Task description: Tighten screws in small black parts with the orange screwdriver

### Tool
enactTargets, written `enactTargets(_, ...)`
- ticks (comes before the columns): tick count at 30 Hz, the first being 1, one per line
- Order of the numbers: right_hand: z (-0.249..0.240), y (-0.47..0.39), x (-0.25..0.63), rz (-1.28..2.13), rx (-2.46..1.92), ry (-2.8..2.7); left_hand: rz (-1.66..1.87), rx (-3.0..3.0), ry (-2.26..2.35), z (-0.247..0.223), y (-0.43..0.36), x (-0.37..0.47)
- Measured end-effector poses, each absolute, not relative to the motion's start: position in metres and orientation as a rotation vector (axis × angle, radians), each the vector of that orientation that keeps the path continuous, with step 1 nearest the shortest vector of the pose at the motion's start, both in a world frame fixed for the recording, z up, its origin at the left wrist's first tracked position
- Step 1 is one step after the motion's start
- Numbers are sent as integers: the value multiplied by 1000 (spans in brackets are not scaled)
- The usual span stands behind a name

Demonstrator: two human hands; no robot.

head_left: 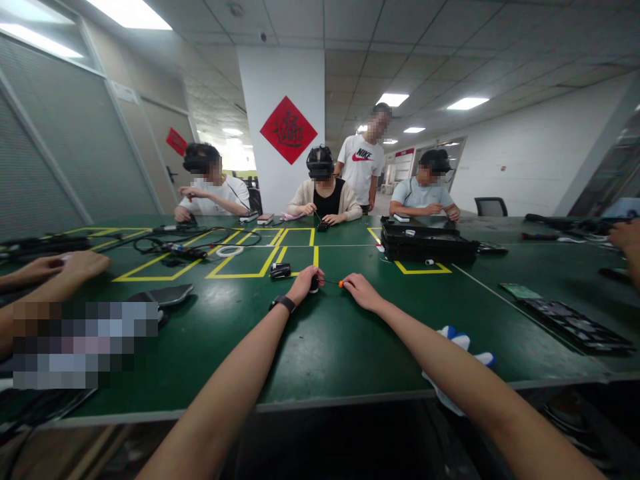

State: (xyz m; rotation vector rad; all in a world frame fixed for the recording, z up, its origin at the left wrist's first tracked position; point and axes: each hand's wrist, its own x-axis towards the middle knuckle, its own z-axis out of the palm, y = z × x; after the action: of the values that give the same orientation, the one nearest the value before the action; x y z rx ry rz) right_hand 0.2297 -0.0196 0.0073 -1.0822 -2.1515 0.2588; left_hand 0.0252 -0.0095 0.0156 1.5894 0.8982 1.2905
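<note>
Over the middle of the green table (360,353), my left hand (302,287) is closed round a small black object (315,283) with a pale lower edge; its kind is hard to make out. My right hand (362,291) pinches a thin screwdriver (341,284) with an orange end. Its dark shaft points left toward the black object; whether the tip touches it cannot be told. Just beyond my left hand lies a black cylindrical item (280,270). A white and blue glove (459,339) lies partly under my right forearm.
A black open case (430,243) stands to the right, beyond my hands. Circuit boards (575,323) lie at the far right. Black cables (185,247) and a white ring (229,251) are at the left. Another person's hands (75,267) work at the left; several people are across the table.
</note>
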Motion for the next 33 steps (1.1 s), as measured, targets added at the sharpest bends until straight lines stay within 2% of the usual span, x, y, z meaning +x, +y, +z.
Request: enactTargets(33, 8, -18, 228, 244, -1129, -2145, 1292, 1591, 867, 14, -8, 24)
